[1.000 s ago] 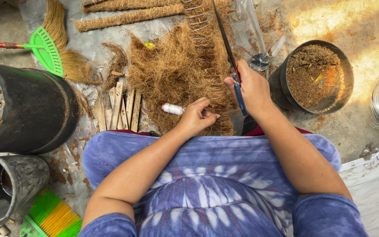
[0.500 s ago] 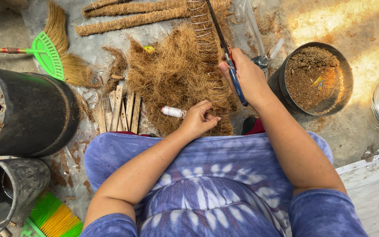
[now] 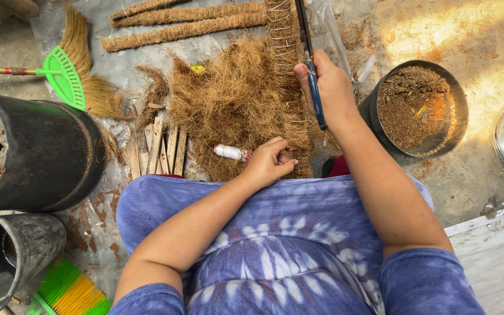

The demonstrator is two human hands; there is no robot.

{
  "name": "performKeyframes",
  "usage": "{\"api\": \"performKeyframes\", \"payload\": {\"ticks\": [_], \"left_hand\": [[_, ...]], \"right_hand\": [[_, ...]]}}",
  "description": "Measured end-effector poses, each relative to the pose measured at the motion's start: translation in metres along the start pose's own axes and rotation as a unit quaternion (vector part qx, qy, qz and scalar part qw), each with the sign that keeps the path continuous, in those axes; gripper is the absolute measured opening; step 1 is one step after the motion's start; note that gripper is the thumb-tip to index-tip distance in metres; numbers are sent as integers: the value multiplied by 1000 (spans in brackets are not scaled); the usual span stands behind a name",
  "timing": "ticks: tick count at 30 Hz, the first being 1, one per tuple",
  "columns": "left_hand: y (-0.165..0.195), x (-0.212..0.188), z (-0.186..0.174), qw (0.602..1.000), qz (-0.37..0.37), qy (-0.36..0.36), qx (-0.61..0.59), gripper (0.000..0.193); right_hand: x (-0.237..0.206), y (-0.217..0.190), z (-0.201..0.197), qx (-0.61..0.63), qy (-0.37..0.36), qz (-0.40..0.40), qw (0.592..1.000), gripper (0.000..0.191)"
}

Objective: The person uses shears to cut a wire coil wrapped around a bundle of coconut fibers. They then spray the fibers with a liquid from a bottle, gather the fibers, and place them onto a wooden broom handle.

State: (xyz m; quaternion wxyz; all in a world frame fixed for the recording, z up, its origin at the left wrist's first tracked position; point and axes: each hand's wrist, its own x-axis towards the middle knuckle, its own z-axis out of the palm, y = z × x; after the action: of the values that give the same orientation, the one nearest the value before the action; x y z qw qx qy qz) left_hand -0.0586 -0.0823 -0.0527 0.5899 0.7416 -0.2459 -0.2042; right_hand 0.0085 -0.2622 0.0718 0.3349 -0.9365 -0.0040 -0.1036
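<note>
A person seated on the ground works over a pile of coconut fibre [image 3: 237,105]. The right hand [image 3: 331,87] is closed around blue-handled scissors [image 3: 310,64], blades pointing to the far side along a fibre pole bound with wire [image 3: 287,76]. The left hand [image 3: 269,163] is curled, fingertips pinching the pole's near end, a white spool [image 3: 230,153] just left of it. A black pot of soil [image 3: 418,108] stands to the right.

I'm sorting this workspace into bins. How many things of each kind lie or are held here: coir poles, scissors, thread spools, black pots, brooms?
Coir poles: 3
Scissors: 1
Thread spools: 1
Black pots: 3
Brooms: 2
Total: 10
</note>
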Motion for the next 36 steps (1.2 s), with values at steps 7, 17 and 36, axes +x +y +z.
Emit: {"api": "performKeyframes", "payload": {"ticks": [7, 17, 36], "left_hand": [[-4, 1, -2, 1000, 10, 5, -8, 36], [-1, -1, -2, 1000, 10, 10, -22, 28], [-10, 0, -4, 1000, 9, 12, -15, 30]], "right_hand": [[-7, 6, -5, -8, 14, 15, 1000, 53], [-17, 7, -1, -40, 4, -23, 999, 54], [-17, -1, 0, -122, 17, -3, 992, 61]]}}
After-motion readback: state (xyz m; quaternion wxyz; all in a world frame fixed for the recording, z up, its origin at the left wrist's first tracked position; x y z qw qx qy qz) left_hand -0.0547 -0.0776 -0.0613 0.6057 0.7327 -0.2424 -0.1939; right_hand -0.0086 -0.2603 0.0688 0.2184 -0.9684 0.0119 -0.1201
